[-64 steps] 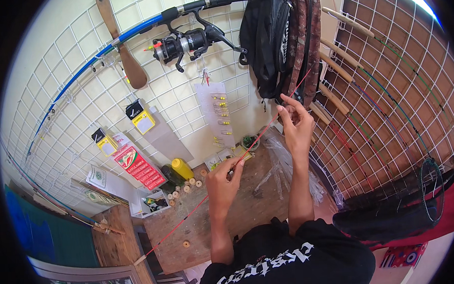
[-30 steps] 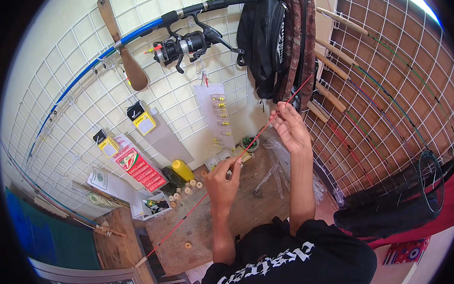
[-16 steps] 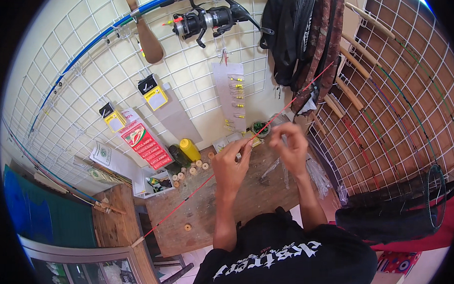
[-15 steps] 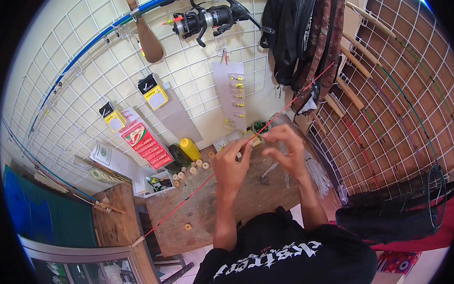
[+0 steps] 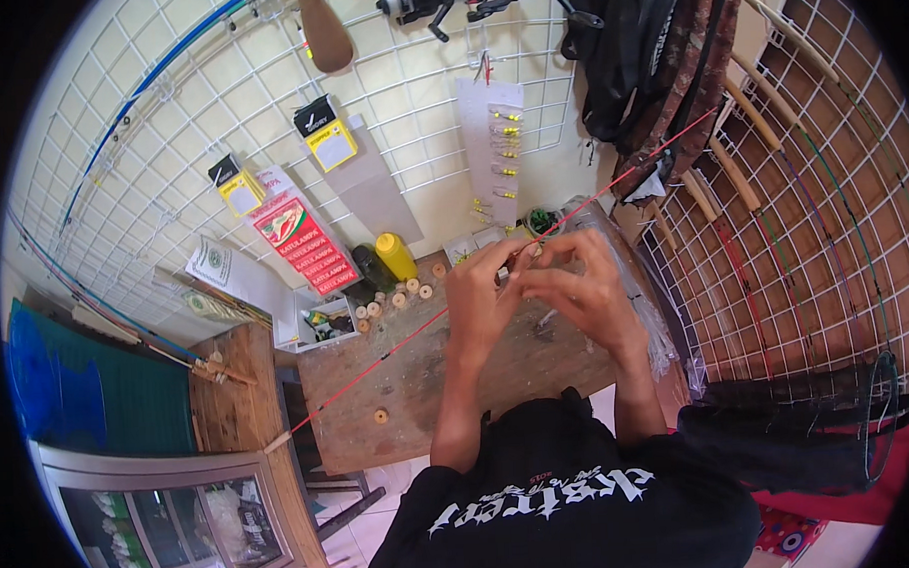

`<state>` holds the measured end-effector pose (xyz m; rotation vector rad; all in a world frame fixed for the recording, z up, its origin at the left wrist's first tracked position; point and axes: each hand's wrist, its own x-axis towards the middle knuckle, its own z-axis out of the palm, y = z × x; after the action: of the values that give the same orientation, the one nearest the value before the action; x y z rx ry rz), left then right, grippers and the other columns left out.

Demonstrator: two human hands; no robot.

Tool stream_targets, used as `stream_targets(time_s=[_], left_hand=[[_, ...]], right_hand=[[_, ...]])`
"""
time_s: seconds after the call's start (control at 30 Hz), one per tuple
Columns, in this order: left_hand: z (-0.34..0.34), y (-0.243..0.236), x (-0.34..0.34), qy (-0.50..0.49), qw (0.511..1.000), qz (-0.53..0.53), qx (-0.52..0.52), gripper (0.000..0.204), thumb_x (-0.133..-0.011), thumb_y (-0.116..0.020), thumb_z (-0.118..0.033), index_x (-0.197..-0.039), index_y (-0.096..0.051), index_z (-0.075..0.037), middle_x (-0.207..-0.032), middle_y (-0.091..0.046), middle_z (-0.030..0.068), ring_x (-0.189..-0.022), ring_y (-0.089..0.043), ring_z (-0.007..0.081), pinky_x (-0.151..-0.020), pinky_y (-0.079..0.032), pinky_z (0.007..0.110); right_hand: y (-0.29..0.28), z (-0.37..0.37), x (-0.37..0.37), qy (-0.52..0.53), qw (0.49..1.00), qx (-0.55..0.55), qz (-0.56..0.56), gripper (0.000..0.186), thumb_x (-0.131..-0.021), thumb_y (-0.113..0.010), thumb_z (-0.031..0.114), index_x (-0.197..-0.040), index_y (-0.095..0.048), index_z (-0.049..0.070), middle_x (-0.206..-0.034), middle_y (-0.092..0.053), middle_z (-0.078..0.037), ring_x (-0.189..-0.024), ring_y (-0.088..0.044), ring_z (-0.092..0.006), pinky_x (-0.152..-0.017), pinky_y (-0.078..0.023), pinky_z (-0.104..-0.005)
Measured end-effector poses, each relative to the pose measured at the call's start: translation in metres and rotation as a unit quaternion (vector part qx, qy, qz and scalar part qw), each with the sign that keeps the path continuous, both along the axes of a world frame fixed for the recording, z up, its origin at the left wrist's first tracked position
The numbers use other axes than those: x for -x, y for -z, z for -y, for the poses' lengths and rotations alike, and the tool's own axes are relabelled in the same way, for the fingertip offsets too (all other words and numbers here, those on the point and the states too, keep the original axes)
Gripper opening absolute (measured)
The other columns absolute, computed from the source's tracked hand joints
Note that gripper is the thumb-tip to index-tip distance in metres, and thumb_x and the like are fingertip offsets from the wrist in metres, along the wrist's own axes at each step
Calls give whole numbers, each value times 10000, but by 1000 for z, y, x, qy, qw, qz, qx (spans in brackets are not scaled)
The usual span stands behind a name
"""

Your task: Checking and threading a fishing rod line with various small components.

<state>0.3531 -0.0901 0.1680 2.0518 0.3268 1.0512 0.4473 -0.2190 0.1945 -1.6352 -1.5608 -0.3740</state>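
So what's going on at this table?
A person holds a thin red rod in the left hand, slanting above the wooden table. The right hand is close beside it, fingers bent; whether they grip anything is hidden. One small wooden disc lies apart on the table, with others near a yellow bottle.

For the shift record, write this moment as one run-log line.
left hand: pinching thin red rod | right hand: close beside left, grip unclear | rod: slanted above wooden table | yellow bottle: beyond left hand
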Motion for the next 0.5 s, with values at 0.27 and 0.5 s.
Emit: stream_targets(time_s=[0.27,0.5], left_hand=[[-2,2,5,27,999,-31,12,265,-721,-693,-94,-982,-649,-68,-817,-649,127,-733,-646,296,-627,-489,351],[-2,5,4,9,999,-28,-21,282,-695,-693,-59,-973,-647,-58,-826,-655,124,-754,-651,304,-638,-497,356]], right_hand=[[-2,-7,1,-12,999,45,-7,177,-742,-711,146,-918,-693,152,-957,-532,-35,-897,-509,-239,-806,-400,-374],[0,-8,1,-24,997,55,-57,133,-761,-699,112,-890,-669,114,-957,-549,-56,-918,-516,-258,-827,-407,-369]])
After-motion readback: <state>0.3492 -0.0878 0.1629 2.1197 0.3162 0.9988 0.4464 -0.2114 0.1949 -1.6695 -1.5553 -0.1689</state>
